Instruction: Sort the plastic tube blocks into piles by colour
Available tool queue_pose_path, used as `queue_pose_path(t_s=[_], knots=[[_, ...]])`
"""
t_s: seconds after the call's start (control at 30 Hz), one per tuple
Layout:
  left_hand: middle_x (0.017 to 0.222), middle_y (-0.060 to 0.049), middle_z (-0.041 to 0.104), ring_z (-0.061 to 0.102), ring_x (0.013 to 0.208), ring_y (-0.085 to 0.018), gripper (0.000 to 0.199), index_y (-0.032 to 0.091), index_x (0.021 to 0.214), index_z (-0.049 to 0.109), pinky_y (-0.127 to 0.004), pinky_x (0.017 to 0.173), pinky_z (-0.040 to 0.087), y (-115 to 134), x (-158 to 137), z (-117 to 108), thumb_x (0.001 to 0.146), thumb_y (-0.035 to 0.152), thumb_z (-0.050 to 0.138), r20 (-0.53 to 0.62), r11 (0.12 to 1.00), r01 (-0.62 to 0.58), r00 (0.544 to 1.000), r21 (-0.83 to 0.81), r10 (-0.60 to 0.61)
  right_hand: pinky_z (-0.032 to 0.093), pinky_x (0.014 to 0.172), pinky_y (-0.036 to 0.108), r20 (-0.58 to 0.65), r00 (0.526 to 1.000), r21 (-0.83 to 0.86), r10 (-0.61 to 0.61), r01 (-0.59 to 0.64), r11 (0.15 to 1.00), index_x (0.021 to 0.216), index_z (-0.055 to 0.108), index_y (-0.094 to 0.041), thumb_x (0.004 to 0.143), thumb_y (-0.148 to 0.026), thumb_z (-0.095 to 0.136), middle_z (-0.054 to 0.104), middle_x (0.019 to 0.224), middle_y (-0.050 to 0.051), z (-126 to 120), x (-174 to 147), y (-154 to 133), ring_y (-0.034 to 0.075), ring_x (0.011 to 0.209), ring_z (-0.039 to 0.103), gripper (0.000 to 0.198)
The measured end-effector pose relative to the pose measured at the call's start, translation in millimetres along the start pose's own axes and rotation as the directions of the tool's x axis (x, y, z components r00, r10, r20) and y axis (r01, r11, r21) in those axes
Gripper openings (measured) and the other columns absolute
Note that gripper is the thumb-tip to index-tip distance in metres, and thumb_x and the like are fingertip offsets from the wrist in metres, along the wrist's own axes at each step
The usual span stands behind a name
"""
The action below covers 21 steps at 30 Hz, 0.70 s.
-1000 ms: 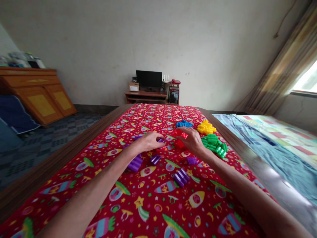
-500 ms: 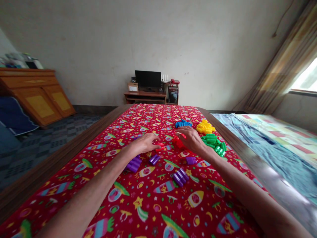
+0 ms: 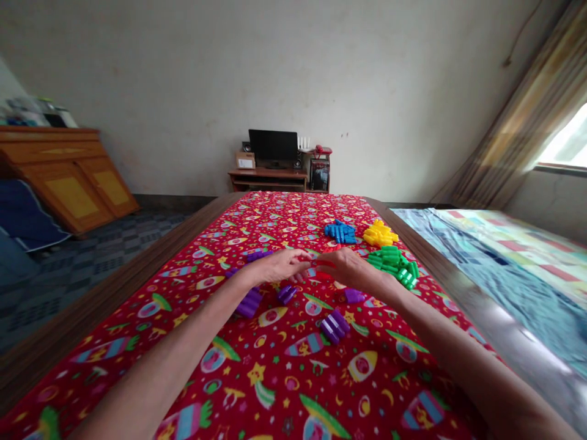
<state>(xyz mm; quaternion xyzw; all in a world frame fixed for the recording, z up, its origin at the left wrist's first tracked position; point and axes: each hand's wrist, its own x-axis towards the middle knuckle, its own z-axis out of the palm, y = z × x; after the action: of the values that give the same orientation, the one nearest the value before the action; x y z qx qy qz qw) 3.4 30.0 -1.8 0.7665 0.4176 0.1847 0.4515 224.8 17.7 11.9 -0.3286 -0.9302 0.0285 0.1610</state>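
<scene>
My left hand is closed above the cloth, its fingertips pointing right; a red building block seems to be in it, mostly hidden. Facing it, almost touching, my right hand has its fingers stretched to the left and parted. Red building blocks show behind and between the right fingers, largely covered. Around the hands lie purple building blocks: a piece below the left hand, a larger one by the left wrist, one under the right wrist and another nearer me.
Sorted piles of blue blocks, yellow blocks and green blocks stand to the right. A red patterned cloth covers the long table. Beyond are a monitor on a desk, a wooden cabinet and a bed.
Both hands have moved toward each other and now nearly meet. The red block by my left fingers is no longer visible on the cloth. More of the blue pile shows.
</scene>
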Motion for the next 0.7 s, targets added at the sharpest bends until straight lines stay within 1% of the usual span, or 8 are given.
queue_pose_path(t_s=[0.1,0.17,0.23,0.33,0.4,0.5,0.6,0.7], knots=[[0.088,-0.005,0.074,0.068,0.079,-0.019,0.039,0.019,0.104,0.065,-0.025,0.070,0.049,4.3,-6.6,-8.5,0.087,0.051,0.050,-0.023,0.960,-0.044,0.998,0.277,0.053,0.032,0.055,0.021,0.080,0.997,-0.021,0.021,-0.019,1.000,0.088,0.071,-0.016,0.093,-0.028,0.055,0.067,0.069,0.003,-9.7,-7.1,8.7,0.009,0.058,0.054,0.021],[0.093,-0.004,0.074,0.067,0.082,-0.019,0.036,0.020,0.104,0.068,-0.025,0.072,0.047,11.4,-11.6,-13.3,0.087,0.046,0.049,-0.059,0.904,-0.044,0.995,0.425,0.076,0.037,0.061,0.022,0.072,0.997,-0.051,0.031,-0.028,0.998,0.094,0.072,-0.019,0.091,-0.030,0.058,0.070,0.078,0.004,-9.3,-11.1,14.0,0.011,0.068,0.059,0.018],[0.096,-0.004,0.074,0.066,0.083,-0.019,0.037,0.020,0.108,0.068,-0.025,0.073,0.047,19.9,-16.4,-16.2,0.086,0.043,0.049,-0.099,0.867,-0.019,0.992,0.497,0.078,0.041,0.069,0.023,0.046,0.998,-0.107,0.044,-0.039,0.993,0.099,0.071,-0.020,0.089,-0.029,0.060,0.071,0.088,0.006,-6.2,-13.1,17.6,0.014,0.079,0.062,0.017],[0.097,-0.005,0.074,0.066,0.085,-0.020,0.039,0.018,0.110,0.068,-0.025,0.075,0.047,29.3,-21.6,-18.8,0.086,0.041,0.048,-0.135,0.858,0.003,0.988,0.513,0.078,0.040,0.073,0.025,0.030,0.993,-0.216,0.116,-0.107,0.970,0.096,0.071,-0.018,0.089,-0.019,0.057,0.071,0.095,0.008,-5.7,-11.1,16.5,0.017,0.087,0.062,0.016],[0.097,-0.006,0.074,0.066,0.085,-0.020,0.040,0.017,0.109,0.069,-0.026,0.075,0.048,31.2,-23.5,-21.0,0.086,0.042,0.048,-0.162,0.856,0.009,0.983,0.517,0.088,0.037,0.067,0.025,0.009,0.981,-0.254,0.194,-0.185,0.949,0.092,0.071,-0.017,0.090,-0.015,0.050,0.071,0.091,0.008,-10.9,-7.6,10.9,0.016,0.083,0.062,0.021],[0.101,-0.005,0.074,0.066,0.087,-0.020,0.040,0.018,0.110,0.069,-0.025,0.078,0.049,29.7,-24.7,-25.2,0.086,0.042,0.048,-0.193,0.864,0.023,0.977,0.503,0.086,0.030,0.058,0.025,-0.003,0.961,-0.245,0.277,-0.269,0.931,0.091,0.072,-0.019,0.092,-0.018,0.046,0.071,0.084,0.007,-21.4,-3.6,-2.6,0.014,0.071,0.060,0.025],[0.106,-0.005,0.073,0.067,0.091,-0.020,0.038,0.019,0.111,0.069,-0.026,0.081,0.049,27.4,-26.7,-28.8,0.086,0.040,0.048,-0.210,0.876,0.039,0.975,0.481,0.072,0.026,0.055,0.025,0.069,0.964,-0.212,0.256,-0.237,0.948,0.088,0.073,-0.020,0.090,-0.019,0.050,0.069,0.077,0.004,-27.0,-3.5,-18.0,0.011,0.063,0.055,0.023],[0.102,-0.004,0.074,0.067,0.089,-0.020,0.037,0.021,0.111,0.068,-0.026,0.077,0.050,26.9,-30.5,-31.9,0.085,0.040,0.049,-0.230,0.878,0.053,0.971,0.476,0.066,0.023,0.052,0.025,0.163,0.976,-0.166,0.144,-0.117,0.979,0.082,0.071,-0.019,0.090,-0.018,0.050,0.066,0.070,0.002,-25.5,-6.3,-31.4,0.008,0.056,0.048,0.022]])
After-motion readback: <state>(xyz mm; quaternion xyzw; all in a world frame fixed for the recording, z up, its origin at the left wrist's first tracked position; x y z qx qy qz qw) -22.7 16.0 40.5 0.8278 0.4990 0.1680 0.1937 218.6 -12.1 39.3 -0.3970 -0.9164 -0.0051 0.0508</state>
